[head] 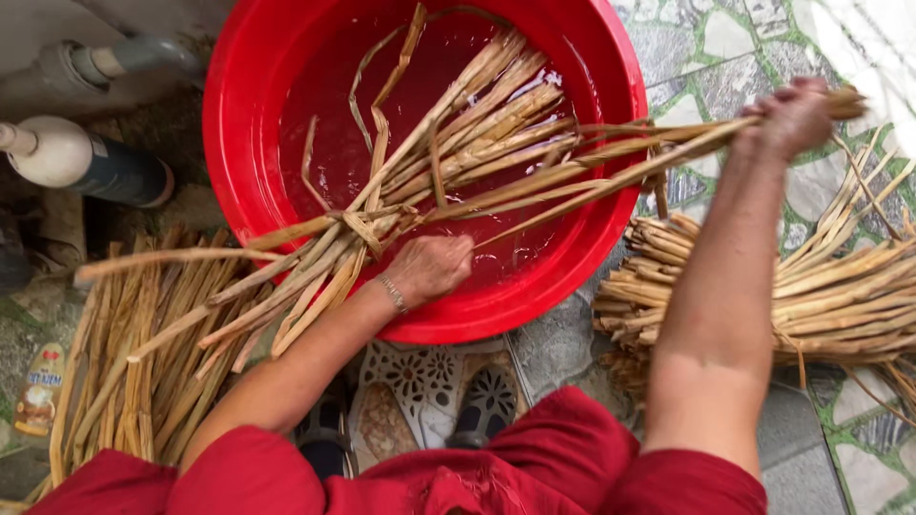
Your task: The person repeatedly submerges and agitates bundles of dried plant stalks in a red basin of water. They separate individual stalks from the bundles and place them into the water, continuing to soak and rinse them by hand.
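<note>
Crosswise over the red basin (pixel 239 114), both hands' grips clamp the reed bundle (pixel 477 143).

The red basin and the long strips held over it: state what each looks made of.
Red basin: apparently plastic, glossy and uniformly coloured, holding water. Strips: seemingly dried plant stalks or leaves, tan, fibrous, matte, wet where they dip in. The left hand and right hand grip them.

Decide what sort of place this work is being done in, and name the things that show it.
Probably an outdoor yard or washing area of a home: irregular stone paving with green joints, a grey drainpipe by the wall, and a red basin of water set on the ground.
</note>
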